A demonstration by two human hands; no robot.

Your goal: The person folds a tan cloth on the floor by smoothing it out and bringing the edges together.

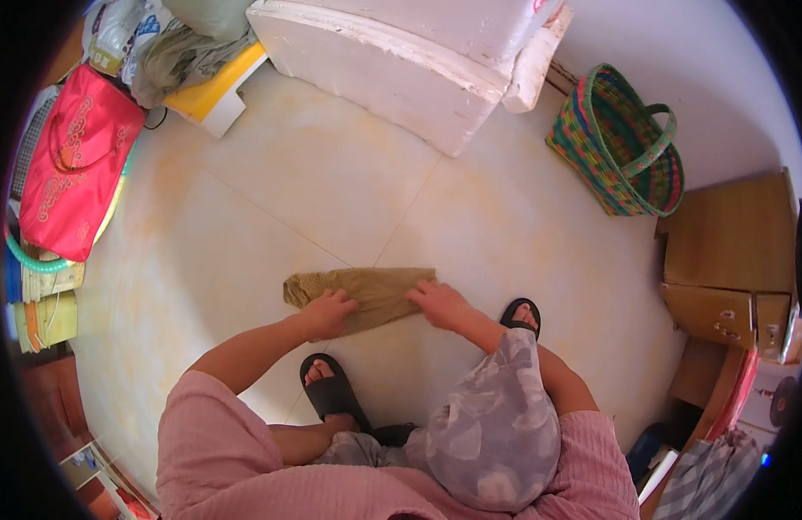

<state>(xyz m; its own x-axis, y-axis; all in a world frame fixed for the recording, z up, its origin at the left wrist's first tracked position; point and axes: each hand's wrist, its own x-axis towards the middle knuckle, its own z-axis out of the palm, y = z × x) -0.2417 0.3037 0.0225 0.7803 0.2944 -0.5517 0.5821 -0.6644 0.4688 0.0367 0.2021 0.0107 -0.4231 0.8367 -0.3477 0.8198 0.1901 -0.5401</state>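
Note:
A folded piece of brown woven fabric (383, 289) lies flat on the tiled floor before me, its left end rumpled. On its near left part rests my left hand (328, 314), fingers bent over the fabric and thumb hidden. My right hand (444, 305) touches the right end with its fingertips. Whether either hand pinches the fabric or only presses on it cannot be made out. Just below the fabric is my black sandal (336, 390); the other sandal (523, 315) is to the right of my right hand.
White foam boxes (381, 84) stand ahead. A green woven basket (615, 149) leans by the wall at right, near a wooden cabinet (726, 240). To the left are a red bag (79, 169), a yellow-and-white stool (215, 91) and several plastic bags (186, 58).

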